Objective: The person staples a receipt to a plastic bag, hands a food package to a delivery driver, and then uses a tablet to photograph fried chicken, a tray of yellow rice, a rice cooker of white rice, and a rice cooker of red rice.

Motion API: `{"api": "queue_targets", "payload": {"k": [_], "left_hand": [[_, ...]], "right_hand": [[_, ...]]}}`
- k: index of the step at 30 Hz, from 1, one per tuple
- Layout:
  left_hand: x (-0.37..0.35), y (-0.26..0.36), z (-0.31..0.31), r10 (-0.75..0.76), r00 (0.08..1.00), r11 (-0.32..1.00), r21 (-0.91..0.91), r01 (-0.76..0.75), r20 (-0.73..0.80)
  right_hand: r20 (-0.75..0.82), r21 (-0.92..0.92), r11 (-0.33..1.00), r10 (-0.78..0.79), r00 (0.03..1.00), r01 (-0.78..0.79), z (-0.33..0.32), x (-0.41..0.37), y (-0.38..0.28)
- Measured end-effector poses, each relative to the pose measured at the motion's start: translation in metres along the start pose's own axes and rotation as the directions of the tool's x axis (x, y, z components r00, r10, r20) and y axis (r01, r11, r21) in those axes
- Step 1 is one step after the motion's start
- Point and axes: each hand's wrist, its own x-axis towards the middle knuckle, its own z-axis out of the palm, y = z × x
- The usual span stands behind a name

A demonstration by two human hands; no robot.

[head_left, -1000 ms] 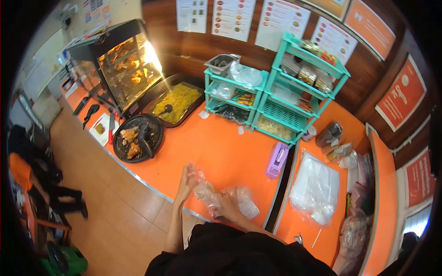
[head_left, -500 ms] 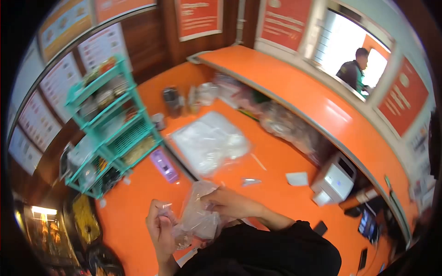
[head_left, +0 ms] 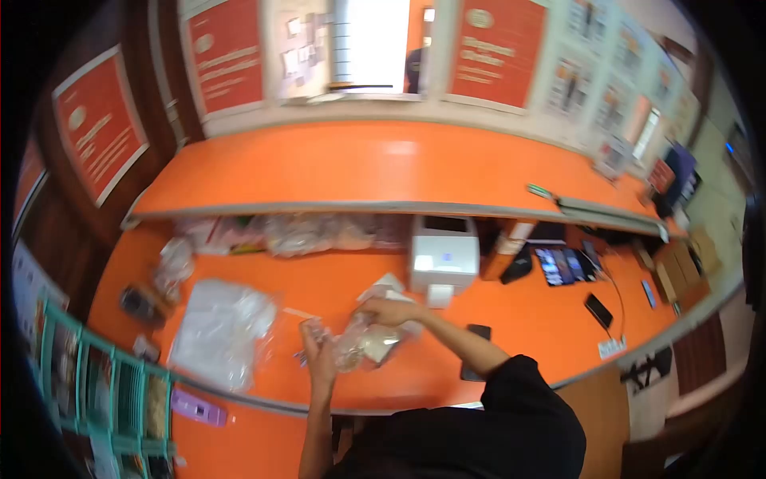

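A clear plastic bag (head_left: 351, 351) with something pale inside is held over the orange counter (head_left: 447, 383), close to its front edge. My left hand (head_left: 321, 359) is closed on crumpled plastic at the bag's left side. My right hand (head_left: 388, 311) grips its upper right part, fingers bent into the plastic. Just behind my right hand lies a white paper slip. To the left of both hands is a flat stack of clear plastic bags (head_left: 211, 335), with a thin pale stick (head_left: 299, 314) between it and my left hand.
A white label printer (head_left: 444, 259) stands under the orange shelf (head_left: 383, 168). Right of it are a tablet (head_left: 562, 266) and a phone (head_left: 598, 310); a dark phone (head_left: 476, 351) lies beside my right forearm. At left are a teal basket rack (head_left: 112, 391) and a purple box (head_left: 198, 409).
My view has swung right, toward the printer and shelf. Both hands have come with the bag from the left counter area to the middle counter, still gripping it.
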Motion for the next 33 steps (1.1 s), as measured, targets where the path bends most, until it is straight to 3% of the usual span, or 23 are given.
{"api": "queue_targets", "payload": {"k": [1,3,4,6,7,10,11,12,13,14,15,17,19,24,25,27,28,30,31,32,33], "left_hand": [[0.006,-0.008,0.005,-0.028,0.998,1.000,-0.001,0.028,-0.059],[0.019,-0.047,-0.001,0.074,0.990,0.997,0.034,-0.070,-0.120],[0.022,-0.052,-0.005,0.092,0.986,0.995,0.039,-0.088,-0.138],[0.023,-0.055,-0.007,0.118,0.973,0.993,0.042,-0.112,-0.198],[0.021,-0.055,-0.008,0.125,0.963,0.992,0.045,-0.118,-0.237],[0.015,-0.058,-0.013,0.162,0.955,0.987,0.039,-0.157,-0.249],[0.013,-0.059,-0.011,0.163,0.958,0.987,0.037,-0.159,-0.236],[0.012,-0.060,-0.010,0.278,0.936,0.959,0.111,-0.260,-0.216],[0.011,-0.059,-0.008,0.394,0.900,0.914,0.180,-0.363,-0.186],[0.011,-0.053,0.001,0.412,0.897,0.906,0.181,-0.384,-0.158],[0.004,-0.049,0.003,0.445,0.872,0.880,0.282,-0.382,-0.206],[0.000,-0.061,0.009,0.483,0.842,0.846,0.378,-0.377,-0.241],[-0.017,-0.090,0.030,0.486,0.872,0.791,0.458,-0.406,-0.066],[-0.122,-0.139,0.167,0.373,0.846,0.588,0.608,-0.533,0.381],[-0.122,-0.150,0.165,0.329,0.820,0.540,0.620,-0.570,0.468],[-0.140,-0.156,0.199,0.087,0.748,0.674,0.513,-0.531,0.658],[-0.142,-0.152,0.205,0.084,0.722,0.682,0.489,-0.544,0.687],[-0.147,-0.140,0.210,-0.107,0.470,0.414,0.469,-0.780,0.876],[-0.149,-0.144,0.212,-0.096,0.421,0.423,0.420,-0.803,0.902],[-0.150,-0.151,0.209,-0.011,0.452,0.423,0.414,-0.806,0.892],[-0.145,-0.156,0.206,0.077,0.474,0.420,0.402,-0.814,0.877]], "right_hand": [[0.019,0.057,0.995,0.086,0.996,-0.087,-0.006,-0.013,-0.017],[-0.390,0.004,0.985,-0.159,0.907,0.174,0.031,-0.023,0.023],[-0.419,-0.004,0.988,-0.139,0.897,0.152,0.033,-0.038,0.021],[-0.634,0.016,0.996,-0.059,0.771,0.090,0.031,-0.074,0.003],[-0.645,0.012,0.997,-0.047,0.763,0.071,0.037,-0.092,0.013],[-0.854,0.030,0.959,0.171,0.491,-0.282,0.066,-0.160,0.060],[-0.900,0.042,0.907,0.216,0.378,-0.418,0.075,-0.190,0.080],[-0.869,0.076,0.849,0.314,0.383,-0.523,0.082,-0.224,0.109],[-0.985,-0.012,0.803,0.093,0.146,-0.596,0.114,-0.264,0.152],[-0.942,0.268,0.580,0.324,-0.085,-0.769,0.124,-0.327,0.154],[-0.946,0.239,0.361,0.297,-0.132,-0.902,0.139,-0.363,0.166],[-0.852,0.375,0.172,0.452,-0.265,-0.911,0.159,-0.408,0.161],[-0.825,0.414,0.149,0.478,-0.301,-0.898,0.159,-0.415,0.164],[-0.766,0.496,0.142,0.537,-0.354,-0.857,0.152,-0.416,0.163],[-0.770,0.487,0.142,0.535,-0.347,-0.862,0.152,-0.415,0.163],[-0.756,0.509,0.114,0.533,-0.379,-0.853,0.159,-0.412,0.163],[-0.774,0.476,0.103,0.520,-0.361,-0.873,0.162,-0.413,0.171],[-0.799,0.445,0.097,0.493,-0.345,-0.890,0.169,-0.416,0.180],[-0.808,0.447,0.109,0.476,-0.349,-0.888,0.169,-0.416,0.179],[-0.790,0.488,0.077,0.461,-0.403,-0.869,0.170,-0.417,0.178],[-0.783,0.485,0.101,0.492,-0.380,-0.868,0.168,-0.416,0.175]]}}
